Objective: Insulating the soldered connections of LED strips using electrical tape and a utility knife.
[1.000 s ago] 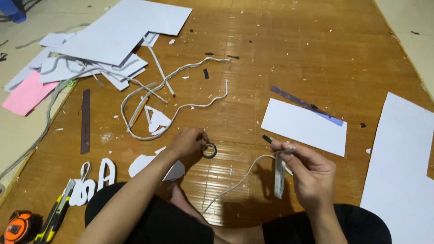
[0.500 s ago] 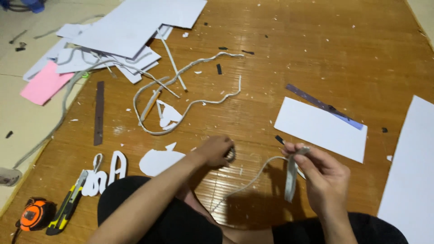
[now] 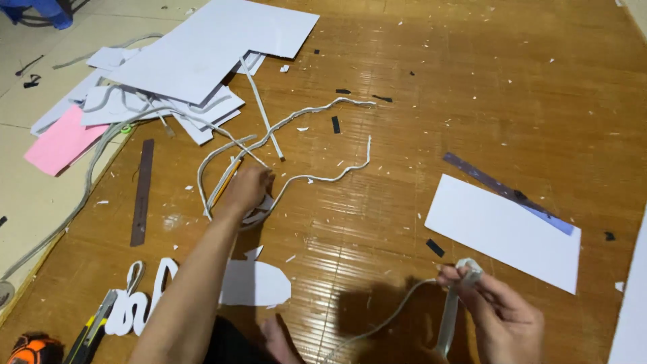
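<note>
A glossy brown wooden floor is bearing a heap of large white foam boards at the top left and a white rectangular sheet on the right. Long curling white foam strips are lying between them. The left hand is reaching onto those strips, fingers curled over a small white offcut; whether it is gripping is unclear. The right hand is pinching a narrow white foam strip near the lower edge, its end bent over the fingertips.

head-worn view, looking steeply down, close over floor
</note>
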